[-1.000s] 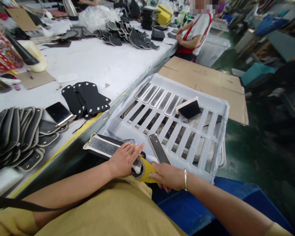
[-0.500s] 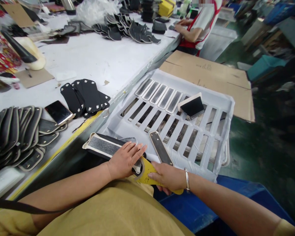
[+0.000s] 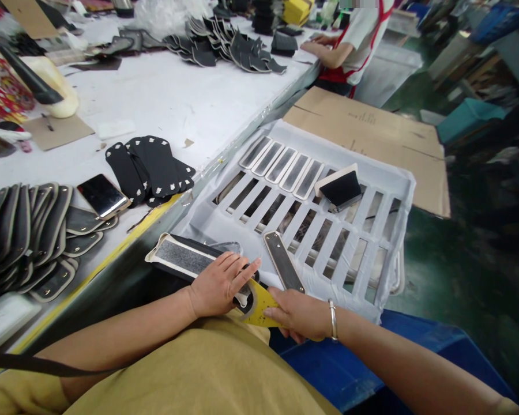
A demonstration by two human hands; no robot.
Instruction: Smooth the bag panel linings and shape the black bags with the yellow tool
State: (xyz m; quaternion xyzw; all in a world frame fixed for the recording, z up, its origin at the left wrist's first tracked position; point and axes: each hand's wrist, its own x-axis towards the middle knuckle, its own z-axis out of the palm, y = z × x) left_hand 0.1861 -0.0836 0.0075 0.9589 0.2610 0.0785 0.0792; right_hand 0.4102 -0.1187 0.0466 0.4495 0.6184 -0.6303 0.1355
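Note:
My left hand (image 3: 219,283) lies flat on a dark grey, cream-edged padded piece (image 3: 182,257) at the near corner of a white slatted crate lid (image 3: 374,230). My right hand (image 3: 300,314) grips a yellow tool (image 3: 260,302) whose tip lies against that piece, just under the left fingers. A long narrow dark strip with a cream border (image 3: 284,268) rests on the lid right beside my right hand. Several similar strips (image 3: 281,164) lie side by side at the lid's far end, next to a black pad block (image 3: 341,188).
The white worktable (image 3: 164,104) on the left carries stacked dark cut pieces (image 3: 26,230), a phone (image 3: 102,196) and black tabbed pieces (image 3: 153,167). A co-worker in white (image 3: 354,40) stands at the far end. Flat cardboard (image 3: 372,132) lies beyond the lid, a blue bin (image 3: 350,363) below.
My hands have barely moved on the padded piece. The yellow tool has slid a little under my right hand, showing less below the wrist. The view shifted slightly.

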